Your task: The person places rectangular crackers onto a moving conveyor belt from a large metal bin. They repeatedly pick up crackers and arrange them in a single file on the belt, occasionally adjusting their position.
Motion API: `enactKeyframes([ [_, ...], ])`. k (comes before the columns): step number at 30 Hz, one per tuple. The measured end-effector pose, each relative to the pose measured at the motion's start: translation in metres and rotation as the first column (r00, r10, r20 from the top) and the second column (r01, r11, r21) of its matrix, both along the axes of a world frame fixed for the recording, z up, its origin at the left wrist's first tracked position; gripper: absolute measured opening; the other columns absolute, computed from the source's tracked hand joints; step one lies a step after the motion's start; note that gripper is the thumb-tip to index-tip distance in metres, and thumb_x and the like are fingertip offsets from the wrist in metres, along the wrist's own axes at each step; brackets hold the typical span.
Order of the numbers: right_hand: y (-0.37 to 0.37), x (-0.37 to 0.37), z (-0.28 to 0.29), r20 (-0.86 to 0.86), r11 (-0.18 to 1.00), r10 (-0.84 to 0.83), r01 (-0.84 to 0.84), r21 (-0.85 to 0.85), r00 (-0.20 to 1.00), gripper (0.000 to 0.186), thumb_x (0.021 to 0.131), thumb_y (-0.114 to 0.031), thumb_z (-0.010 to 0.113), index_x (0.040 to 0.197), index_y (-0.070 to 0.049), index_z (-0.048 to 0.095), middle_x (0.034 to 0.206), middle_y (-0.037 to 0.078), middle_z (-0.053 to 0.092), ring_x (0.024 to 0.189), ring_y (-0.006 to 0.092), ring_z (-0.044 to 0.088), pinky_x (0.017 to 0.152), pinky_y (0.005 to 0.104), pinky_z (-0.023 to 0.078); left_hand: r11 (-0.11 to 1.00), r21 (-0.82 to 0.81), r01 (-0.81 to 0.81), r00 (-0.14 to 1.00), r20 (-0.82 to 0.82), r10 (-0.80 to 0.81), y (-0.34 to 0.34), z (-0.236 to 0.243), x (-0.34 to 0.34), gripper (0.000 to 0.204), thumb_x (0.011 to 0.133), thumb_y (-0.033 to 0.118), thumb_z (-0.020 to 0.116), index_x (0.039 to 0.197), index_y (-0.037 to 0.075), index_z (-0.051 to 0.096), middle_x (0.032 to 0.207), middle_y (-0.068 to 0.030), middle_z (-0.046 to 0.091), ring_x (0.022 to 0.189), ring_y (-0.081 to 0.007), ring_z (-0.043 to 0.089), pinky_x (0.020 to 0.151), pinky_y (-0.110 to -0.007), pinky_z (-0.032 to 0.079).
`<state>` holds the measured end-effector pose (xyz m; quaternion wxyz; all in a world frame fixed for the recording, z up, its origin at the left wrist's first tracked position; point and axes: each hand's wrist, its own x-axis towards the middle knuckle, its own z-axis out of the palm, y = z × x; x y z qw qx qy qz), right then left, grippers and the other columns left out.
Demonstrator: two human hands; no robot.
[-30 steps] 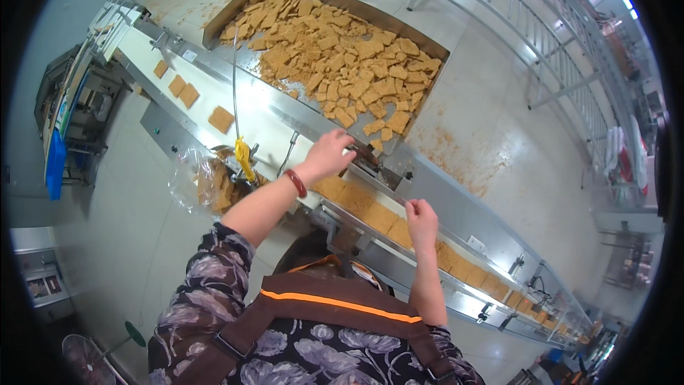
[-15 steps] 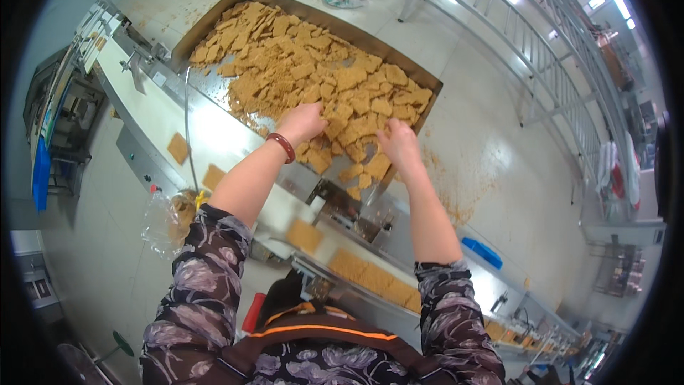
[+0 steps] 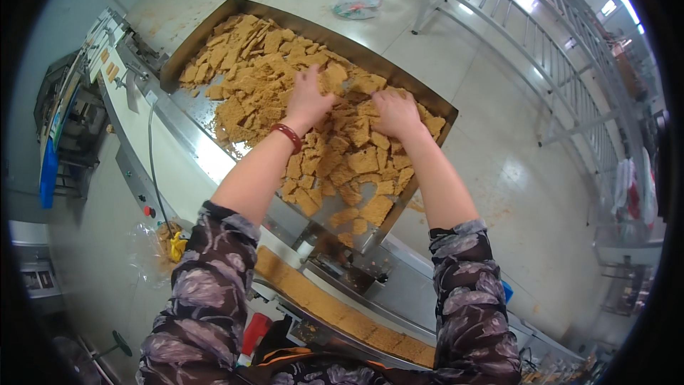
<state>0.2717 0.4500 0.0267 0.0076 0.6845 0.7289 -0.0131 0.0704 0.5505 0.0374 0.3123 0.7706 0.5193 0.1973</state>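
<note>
A shallow metal tray (image 3: 456,115) holds a heap of broken golden-brown biscuit pieces (image 3: 242,57), some large and flat, others crumbled. Over the middle of the heap is my left hand (image 3: 309,103), its fingers stretched away from me and its thumb apart, beside a flat biscuit piece (image 3: 333,77). A red bracelet (image 3: 287,137) circles that wrist. My right hand (image 3: 396,112) lies on pieces toward the tray's far right side, fingers spread over them and their tips partly hidden. Loose pieces lie between the two hands.
Below the tray runs a conveyor with a strip of biscuit sheets (image 3: 342,314). A white belt (image 3: 182,182) curves off to the left, near a clear plastic bag (image 3: 153,242). A white bag (image 3: 358,1) lies on the floor beyond, and metal railings (image 3: 491,36) stand at right.
Both hands have moved farther away from me, deeper over the heap, and their fingers have spread. My view has shifted, and a longer biscuit strip shows on the conveyor.
</note>
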Motion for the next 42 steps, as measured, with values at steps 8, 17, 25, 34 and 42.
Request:
enactKeyframes([
  [8,0.003,0.008,0.002,-0.16,0.971,-0.183,0.203,0.124,0.97,0.036,0.093,-0.028,0.053,0.118,-0.002,0.054,0.116,0.014,0.061,0.11,0.0301,0.057,0.097,0.0445,0.041,0.795,-0.607,-0.005,0.758,0.516,0.399,-0.001,0.006,-0.039,0.086,0.078,0.005,0.075,0.146,0.002,0.023,0.135,-0.0191,0.039,0.1,-0.0226,0.057,0.072,-0.031,0.054],
  [17,-0.035,-0.017,0.043,-0.468,0.869,-0.203,0.378,0.319,0.86,0.017,0.094,-0.023,0.055,0.098,-0.007,0.061,0.106,0.008,0.062,0.098,0.0318,0.061,0.08,0.0422,0.05,0.953,-0.289,0.091,0.949,0.317,0.005,-0.059,-0.009,-0.052,0.033,0.078,0.024,0.069,0.089,-0.006,0.069,0.099,-0.014,0.064,0.077,-0.0208,0.064,0.069,-0.032,0.052],
  [25,-0.165,-0.145,0.078,-0.238,0.752,0.024,0.139,0.644,0.971,0.016,0.086,-0.016,0.064,0.1,-0.009,0.062,0.103,0.006,0.061,0.096,0.0303,0.06,0.084,0.0408,0.048,0.594,-0.741,0.314,0.758,0.572,0.313,-0.168,0.075,-0.07,0.035,0.094,0.036,0.055,0.097,0.002,0.066,0.09,-0.0041,0.065,0.083,-0.0132,0.061,0.065,-0.03,0.05],
  [34,-0.411,-0.245,0.026,-0.84,0.437,-0.197,0.722,-0.537,-0.506,0.027,0.09,-0.012,0.066,0.114,-0.001,0.061,0.096,0.003,0.065,0.084,0.0103,0.06,0.072,0.0255,0.048,0.687,-0.132,0.715,0.672,0.404,-0.621,-0.329,0.036,-0.155,0.024,0.091,0.02,0.061,0.087,-0.003,0.067,0.118,-0.0162,0.051,0.091,-0.027,0.06,0.08,-0.035,0.049],
  [42,-0.489,-0.272,-0.041,-0.812,0.231,-0.406,0.813,-0.535,-0.419,0.027,0.089,-0.014,0.065,0.111,0.002,0.063,0.095,0.009,0.068,0.086,0.0173,0.065,0.076,0.0296,0.051,0.667,-0.155,0.728,0.685,0.211,-0.698,-0.367,-0.03,-0.195,0.036,0.083,-0.001,0.055,0.118,0.005,0.055,0.128,-0.0168,0.048,0.102,-0.0397,0.058,0.087,-0.043,0.049],
])
